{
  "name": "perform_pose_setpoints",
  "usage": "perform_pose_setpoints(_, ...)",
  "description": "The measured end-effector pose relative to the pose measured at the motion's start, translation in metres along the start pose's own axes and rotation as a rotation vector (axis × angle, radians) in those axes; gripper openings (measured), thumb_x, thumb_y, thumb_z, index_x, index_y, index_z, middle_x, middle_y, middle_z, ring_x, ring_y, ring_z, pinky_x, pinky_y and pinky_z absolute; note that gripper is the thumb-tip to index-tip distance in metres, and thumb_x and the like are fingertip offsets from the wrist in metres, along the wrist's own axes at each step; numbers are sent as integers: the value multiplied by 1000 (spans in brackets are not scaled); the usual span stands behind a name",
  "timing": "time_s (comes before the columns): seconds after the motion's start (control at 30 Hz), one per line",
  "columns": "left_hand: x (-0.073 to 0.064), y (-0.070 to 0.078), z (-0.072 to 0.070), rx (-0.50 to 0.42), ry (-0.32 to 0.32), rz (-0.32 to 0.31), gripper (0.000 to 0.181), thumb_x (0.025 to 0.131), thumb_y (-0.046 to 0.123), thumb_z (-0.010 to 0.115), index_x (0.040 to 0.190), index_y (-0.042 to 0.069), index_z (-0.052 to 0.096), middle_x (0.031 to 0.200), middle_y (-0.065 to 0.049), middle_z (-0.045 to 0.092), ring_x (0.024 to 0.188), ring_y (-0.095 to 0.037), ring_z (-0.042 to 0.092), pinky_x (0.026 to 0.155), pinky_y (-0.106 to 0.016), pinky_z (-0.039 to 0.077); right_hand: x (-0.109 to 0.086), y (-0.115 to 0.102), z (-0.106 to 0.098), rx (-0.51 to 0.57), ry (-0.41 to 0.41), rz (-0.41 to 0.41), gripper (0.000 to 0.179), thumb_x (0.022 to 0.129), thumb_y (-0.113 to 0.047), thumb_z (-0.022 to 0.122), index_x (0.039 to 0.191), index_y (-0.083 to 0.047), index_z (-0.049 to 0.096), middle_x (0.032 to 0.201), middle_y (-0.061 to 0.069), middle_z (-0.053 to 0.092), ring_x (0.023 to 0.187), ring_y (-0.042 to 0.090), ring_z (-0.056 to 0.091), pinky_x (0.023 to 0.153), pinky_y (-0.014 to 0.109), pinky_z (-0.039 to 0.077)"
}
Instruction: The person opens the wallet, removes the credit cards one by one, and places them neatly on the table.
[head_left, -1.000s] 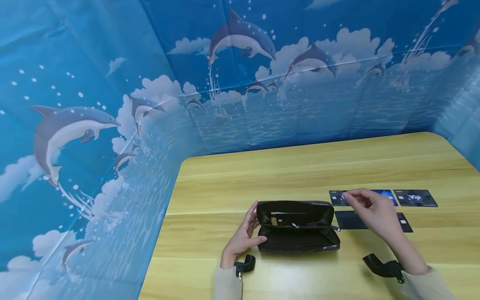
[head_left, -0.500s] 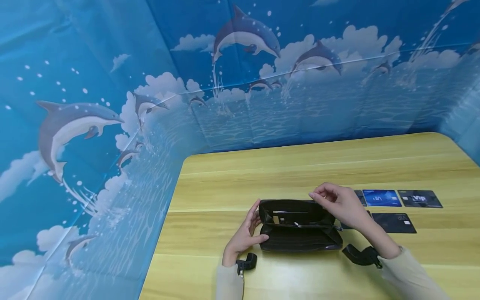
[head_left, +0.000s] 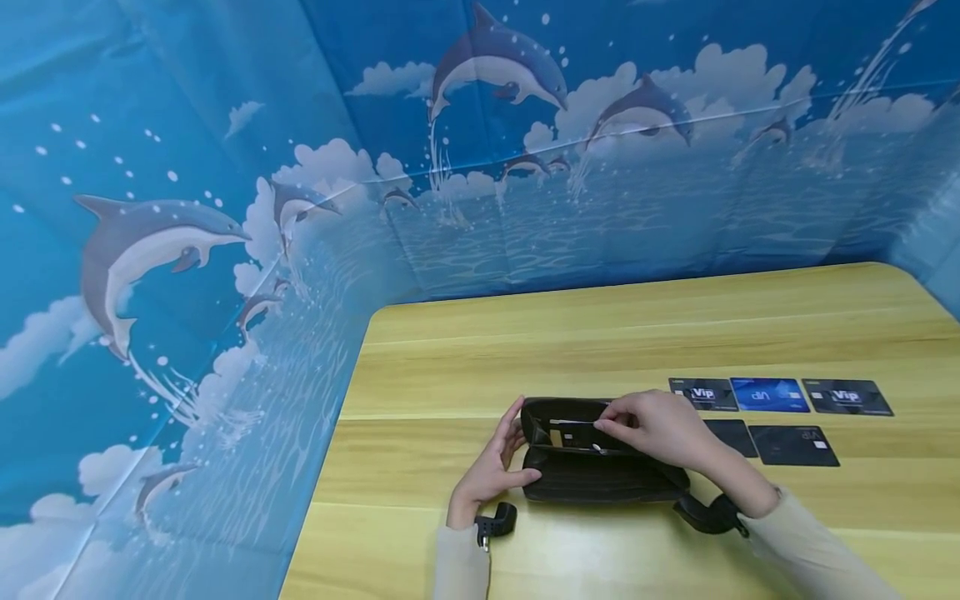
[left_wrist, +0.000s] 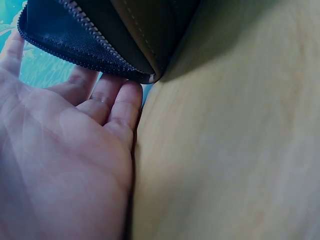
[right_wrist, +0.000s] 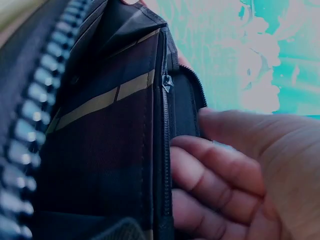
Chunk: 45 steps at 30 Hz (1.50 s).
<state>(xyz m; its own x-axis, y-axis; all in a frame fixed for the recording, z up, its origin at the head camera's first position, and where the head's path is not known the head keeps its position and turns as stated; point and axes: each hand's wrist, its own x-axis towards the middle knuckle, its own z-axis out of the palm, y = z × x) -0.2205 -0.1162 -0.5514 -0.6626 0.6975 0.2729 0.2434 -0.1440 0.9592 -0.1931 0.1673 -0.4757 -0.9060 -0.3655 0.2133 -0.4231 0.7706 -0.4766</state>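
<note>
The open black zip-around wallet (head_left: 592,482) rests near the middle of the worktop (head_left: 480,358), its opening facing up. A dark card with a small pale chip (head_left: 580,434) shows in its far compartment, just right of a tan strip (head_left: 556,438). The left hand (head_left: 489,475) grips the wallet's left end, thumb over the near flap and fingers along the far side. The right hand (head_left: 658,423) reaches into the far compartment, thumb and forefinger close together beside the dark card; whether they grasp it cannot be told. To the right of the wallet, the far row holds a dark "Vip" card (head_left: 703,394), a bright blue card (head_left: 770,395) and a second dark "Vip" card (head_left: 847,397). In the near row, a plain dark card (head_left: 735,437) lies partly behind the right hand, with a black chip card (head_left: 793,447) to its right. Beyond the worktop hangs a blue dolphin-print backdrop (head_left: 450,242).
</note>
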Motion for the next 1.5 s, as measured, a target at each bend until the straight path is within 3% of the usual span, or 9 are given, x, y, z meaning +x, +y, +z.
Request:
perform_pose_setpoints(0.27,3,1,0,18,4,3,98,81,-13,65,152,7,1,142,-27,31,131,-31,31,109,-52,20,1,1,-3,-117,-26,62,13,82,-25,75,89,-14,75,57,-16,49,44,3,37,40,24,25)
perform_pose_setpoints(0.5,3,0,-1,24,-2,4,98,82,-10,66,152,8,1,145,-24,29,133,-30,29,110,-45,22,3,5,3,-147,30,78,12,76,-20,80,84,-13,74,54,-15,47,43,3,37,37,23,25)
perform_pose_setpoints(1.1,-1,-1,2,33,-12,-6,98,81,-11,66,152,6,0,144,-25,30,133,-27,30,110,-46,23,0,8,20,-239,136,36,17,68,-21,85,73,-15,70,54,-12,53,45,2,44,36,24,31)
perform_pose_setpoints(1.5,-1,0,0,26,-7,1,98,81,-10,66,152,6,1,144,-25,30,133,-30,30,109,-47,23,0,8,25,-316,192,8,25,63,-26,88,70,-18,65,49,-12,47,41,5,34,34,25,23)
